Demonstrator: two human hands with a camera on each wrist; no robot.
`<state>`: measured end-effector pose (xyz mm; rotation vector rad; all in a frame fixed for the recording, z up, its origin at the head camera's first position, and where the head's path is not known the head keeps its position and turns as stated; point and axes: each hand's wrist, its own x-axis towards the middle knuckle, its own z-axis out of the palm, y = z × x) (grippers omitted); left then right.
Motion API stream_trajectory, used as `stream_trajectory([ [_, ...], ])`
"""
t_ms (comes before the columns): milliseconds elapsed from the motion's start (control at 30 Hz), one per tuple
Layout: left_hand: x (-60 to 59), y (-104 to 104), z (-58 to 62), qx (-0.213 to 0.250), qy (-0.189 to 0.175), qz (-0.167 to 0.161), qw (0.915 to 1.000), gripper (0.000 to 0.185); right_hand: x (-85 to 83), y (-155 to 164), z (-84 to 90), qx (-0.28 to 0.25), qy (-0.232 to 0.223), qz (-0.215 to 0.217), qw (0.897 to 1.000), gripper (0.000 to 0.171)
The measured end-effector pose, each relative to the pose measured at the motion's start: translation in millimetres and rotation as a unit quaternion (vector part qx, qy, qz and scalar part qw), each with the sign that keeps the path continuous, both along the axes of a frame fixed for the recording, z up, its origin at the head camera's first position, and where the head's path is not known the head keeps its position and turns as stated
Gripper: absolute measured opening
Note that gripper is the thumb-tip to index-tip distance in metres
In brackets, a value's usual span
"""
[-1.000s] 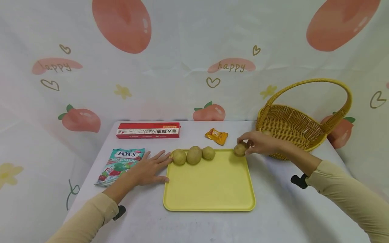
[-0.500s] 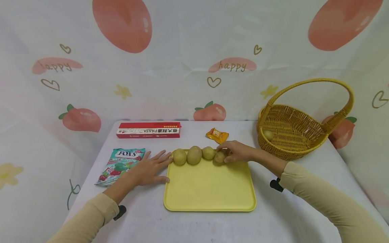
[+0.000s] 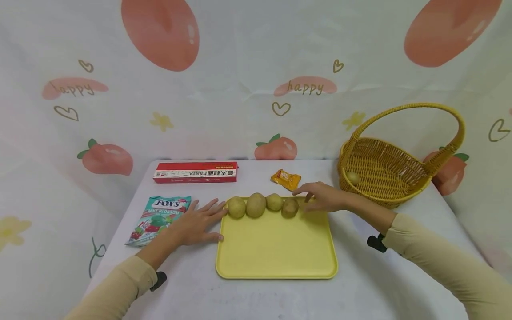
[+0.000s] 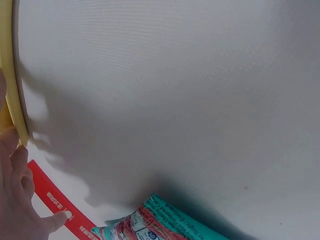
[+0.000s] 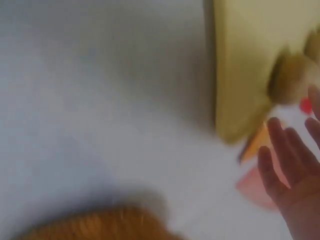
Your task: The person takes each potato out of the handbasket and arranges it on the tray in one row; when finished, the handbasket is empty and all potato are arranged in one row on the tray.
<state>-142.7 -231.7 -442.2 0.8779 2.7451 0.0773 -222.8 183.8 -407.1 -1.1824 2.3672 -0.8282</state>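
head view: the fourth potato [image 3: 290,207], judged firm, light and best pinched across its middle, is seen at the tray's [image 3: 276,262] far edge, just left of the slack, empty right hand [image 3: 322,198], the left hand [image 3: 194,224] lying flat.

Right-wrist view blurred; basket [image 5: 95,225] cut off.
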Motion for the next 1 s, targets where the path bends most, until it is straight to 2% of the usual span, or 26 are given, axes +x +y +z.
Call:
stream_trajectory([
  [167, -1.0, -0.7, -0.6, -0.003, 0.007, -0.002, 1.0, 0.088, -5.0, 29.1, 31.7, 0.037, -0.006, -0.054, 0.998, 0.056],
  [300, -1.4, -1.6, -2.0, -0.004, 0.007, -0.002, 1.0, 0.087, -9.0, 52.9, 55.4, 0.041, -0.009, -0.1, 0.994, 0.056],
  [400, -0.8, -1.0, -2.3, -0.004, 0.006, -0.001, 1.0, 0.087, -11.8, 71.5, 66.8, 0.034, -0.015, -0.116, 0.993, 0.056],
  [700, -1.1, -0.1, -1.9, -0.01, 0.011, -0.003, 0.9999, 0.088, -22.8, 116.1, 82.6, 0.055, -0.047, -0.121, 0.99, 0.056],
  [1000, -0.3, 0.7, -1.3, -0.012, 0.009, -0.004, 0.9999, 0.087, -47.1, 142.8, 78.5, 0.1, -0.082, -0.141, 0.982, 0.062],
])
